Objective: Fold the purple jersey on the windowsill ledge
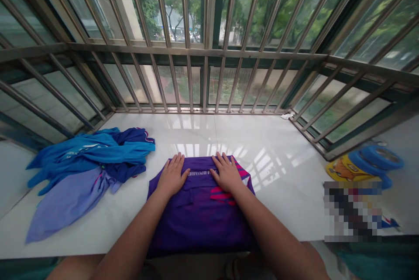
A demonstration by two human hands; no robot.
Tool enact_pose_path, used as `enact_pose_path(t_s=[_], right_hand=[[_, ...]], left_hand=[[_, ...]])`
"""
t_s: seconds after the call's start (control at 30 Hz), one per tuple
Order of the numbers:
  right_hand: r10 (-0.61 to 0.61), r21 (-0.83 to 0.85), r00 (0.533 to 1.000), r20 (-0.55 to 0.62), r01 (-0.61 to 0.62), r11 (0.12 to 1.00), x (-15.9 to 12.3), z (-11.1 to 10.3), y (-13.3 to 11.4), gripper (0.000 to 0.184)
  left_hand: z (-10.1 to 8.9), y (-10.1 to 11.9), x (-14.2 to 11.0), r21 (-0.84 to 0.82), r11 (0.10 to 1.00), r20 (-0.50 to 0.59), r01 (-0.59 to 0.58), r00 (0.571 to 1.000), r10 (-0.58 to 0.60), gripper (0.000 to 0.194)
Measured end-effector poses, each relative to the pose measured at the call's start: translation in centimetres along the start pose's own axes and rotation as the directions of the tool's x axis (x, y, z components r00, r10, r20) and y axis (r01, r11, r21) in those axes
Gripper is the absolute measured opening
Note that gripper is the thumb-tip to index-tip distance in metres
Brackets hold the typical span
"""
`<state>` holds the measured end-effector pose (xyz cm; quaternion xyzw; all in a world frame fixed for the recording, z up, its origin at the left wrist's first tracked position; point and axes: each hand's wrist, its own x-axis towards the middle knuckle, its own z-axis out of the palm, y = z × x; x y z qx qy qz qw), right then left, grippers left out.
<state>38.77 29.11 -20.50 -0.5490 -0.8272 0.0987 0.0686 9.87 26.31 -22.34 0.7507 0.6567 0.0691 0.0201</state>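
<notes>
A purple shirt (pixel 199 223) with pink stripes and white lettering lies on the white ledge (pixel 288 201), its near end reaching the front edge. Parts of it look folded inward. My left hand (pixel 173 176) rests flat on the shirt's upper left, fingers stretched toward the window. On the upper right, my right hand (pixel 227 175) lies flat too, its fingers spread near the shirt's far edge. The lettering shows between the two hands. Neither hand grips the cloth.
Left of the shirt lies a loose heap of blue clothing (pixel 88 151) with a lavender garment (pixel 70 206). A yellow and blue container (pixel 356 164) stands at the right, beside a blurred-out patch. Metal window bars (pixel 204 83) enclose the ledge's far side.
</notes>
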Motion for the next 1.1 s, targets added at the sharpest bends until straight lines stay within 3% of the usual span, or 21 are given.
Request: enact_pose_path(t_s=[0.37,0.57,0.67,0.73,0.8,0.87,0.97,1.03,1.1], right_hand=[[0.014,-0.038,1.0,0.006,-0.013,0.999,4.9,-0.1,1.4,0.074],[0.006,-0.037,1.0,0.03,-0.005,0.999,6.9,-1.2,1.5,0.072],[-0.011,-0.039,1.0,0.015,0.012,0.999,6.0,-2.4,1.3,0.069],[-0.032,-0.045,0.998,-0.058,0.03,0.999,3.7,-3.2,1.6,0.066],[-0.057,-0.047,0.991,-0.125,0.052,0.998,-0.3,-3.5,2.6,0.063],[-0.085,-0.042,0.992,-0.094,0.082,0.996,-5.9,-3.0,4.2,0.056],[-0.067,-0.084,0.996,-0.062,0.062,0.995,-15.5,-1.1,7.6,0.05],[-0.028,-0.106,0.995,-0.097,0.017,0.994,-21.7,0.3,9.9,0.053],[0.043,-0.128,0.987,-0.156,-0.064,0.99,-26.6,1.5,11.6,0.056]], left_hand=[[-0.2,-1.7,6.5,0.016,0.999,0.046,-0.028,0.999,0.027,0.076],[-1.0,-1.4,8.2,-0.007,1.0,0.058,-0.012,0.998,0.012,0.075],[-2.2,-0.8,7.6,-0.053,0.998,0.033,0.021,0.999,-0.019,0.073],[-3.1,-0.7,5.6,-0.105,0.994,-0.05,0.028,0.998,-0.034,0.069],[-3.7,-1.0,1.9,-0.163,0.987,-0.143,-0.007,0.99,-0.017,0.065],[-3.7,-2.0,-3.4,-0.206,0.976,-0.176,-0.065,0.984,0.028,0.061],[-3.0,-4.4,-13.0,-0.249,0.966,-0.115,-0.067,0.993,0.039,0.052],[-3.0,-5.7,-18.9,-0.306,0.952,-0.124,-0.014,0.992,-0.026,0.047],[-4.2,-6.0,-23.3,-0.408,0.911,-0.138,0.068,0.981,-0.135,0.043]])
